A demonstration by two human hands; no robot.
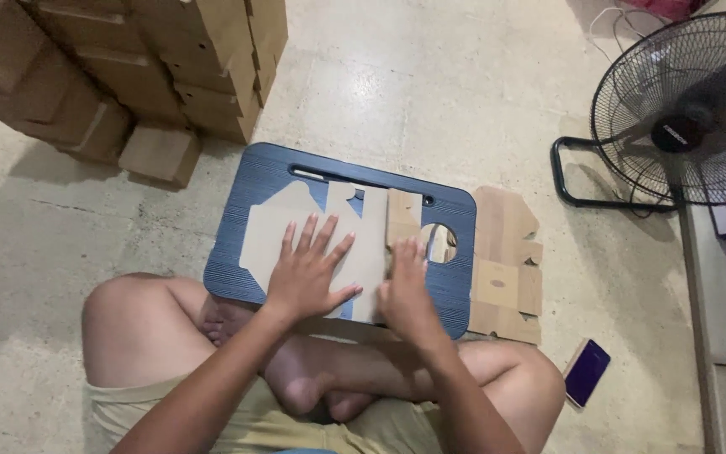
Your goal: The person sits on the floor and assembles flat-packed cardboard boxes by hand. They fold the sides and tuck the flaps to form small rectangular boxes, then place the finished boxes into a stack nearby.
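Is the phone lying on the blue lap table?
No, the phone lies on the concrete floor beside the person's knee, apart from the blue lap table.

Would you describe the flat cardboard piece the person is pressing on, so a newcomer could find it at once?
Start at the dark blue lap tray on the floor in front of the seated person. The pale, unfolded cardboard cutout lies flat on it, under the spread left hand and the right hand. Unlike the browner flat cardboard off the tray's right edge, it sits on the tray.
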